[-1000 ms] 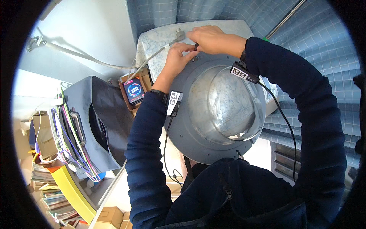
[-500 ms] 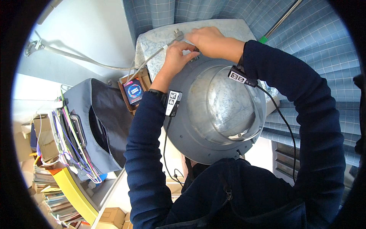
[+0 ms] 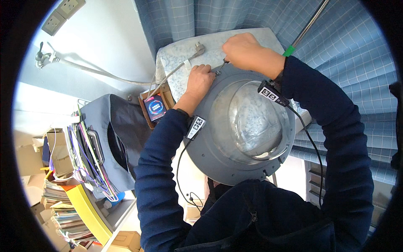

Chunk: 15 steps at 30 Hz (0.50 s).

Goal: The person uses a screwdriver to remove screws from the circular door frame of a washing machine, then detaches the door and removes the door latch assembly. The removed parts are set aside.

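Observation:
A round grey washing-machine door (image 3: 204, 145) with a bulging clear glass bowl (image 3: 256, 122) is in front of me, its top edge over a marbled blue-white surface (image 3: 260, 40). At its upper left rim, my left hand (image 3: 200, 82) has curled fingers on the edge beside small metal fittings (image 3: 218, 73). My right hand (image 3: 247, 52) is closed just above the rim. A thin metal tool with a dark end (image 3: 224, 64) juts from it down toward those fittings. The tool's grip is hidden in the fist.
A grey power cord with a plug (image 3: 199, 48) lies on the marbled surface, left of my hands. A cardboard box with a dark packet (image 3: 155, 107) stands at left, near a grey fabric cover (image 3: 130, 122) and hangers (image 3: 90, 155). Blue checked curtains (image 3: 340, 75) hang at right.
My right hand has moved right, away from the left hand, and the thin tool now shows below it. The left hand's fingers have drawn in at the rim. The view has shifted slightly.

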Available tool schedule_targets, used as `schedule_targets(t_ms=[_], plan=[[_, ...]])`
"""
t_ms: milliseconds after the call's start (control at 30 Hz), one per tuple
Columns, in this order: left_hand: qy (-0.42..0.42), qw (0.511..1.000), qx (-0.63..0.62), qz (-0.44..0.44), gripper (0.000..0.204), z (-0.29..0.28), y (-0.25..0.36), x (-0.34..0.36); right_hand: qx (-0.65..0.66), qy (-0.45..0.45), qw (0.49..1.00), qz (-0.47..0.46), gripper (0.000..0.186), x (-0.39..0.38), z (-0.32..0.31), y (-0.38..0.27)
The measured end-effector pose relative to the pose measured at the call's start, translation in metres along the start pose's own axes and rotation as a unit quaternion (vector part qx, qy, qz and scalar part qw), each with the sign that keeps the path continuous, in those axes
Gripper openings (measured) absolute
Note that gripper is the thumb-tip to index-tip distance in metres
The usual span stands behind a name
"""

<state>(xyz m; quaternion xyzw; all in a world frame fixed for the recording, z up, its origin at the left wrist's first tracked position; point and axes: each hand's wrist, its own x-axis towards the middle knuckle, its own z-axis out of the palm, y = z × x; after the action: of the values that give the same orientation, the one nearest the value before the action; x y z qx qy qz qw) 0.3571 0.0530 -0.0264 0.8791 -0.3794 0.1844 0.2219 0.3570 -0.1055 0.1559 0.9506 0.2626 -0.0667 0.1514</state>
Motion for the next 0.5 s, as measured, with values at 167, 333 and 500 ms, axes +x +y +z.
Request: schedule_targets(t_ms=[167,333,500], plan=[[-0.012,0.992,0.064,0.104,0.011,0.002,-0.004,0.006,0.062,-0.038,0.993,0.091,0.034,-0.014,0.010,0.018],[-0.049,0.992,0.066,0.092,0.016,0.002,-0.005,0.006,0.114,-0.070,0.982,0.130,0.036,-0.008,0.025,0.010],[-0.071,0.994,0.056,0.065,0.016,0.007,-0.005,0.010,0.124,-0.098,0.980,0.119,0.027,0.003,0.027,0.003]])
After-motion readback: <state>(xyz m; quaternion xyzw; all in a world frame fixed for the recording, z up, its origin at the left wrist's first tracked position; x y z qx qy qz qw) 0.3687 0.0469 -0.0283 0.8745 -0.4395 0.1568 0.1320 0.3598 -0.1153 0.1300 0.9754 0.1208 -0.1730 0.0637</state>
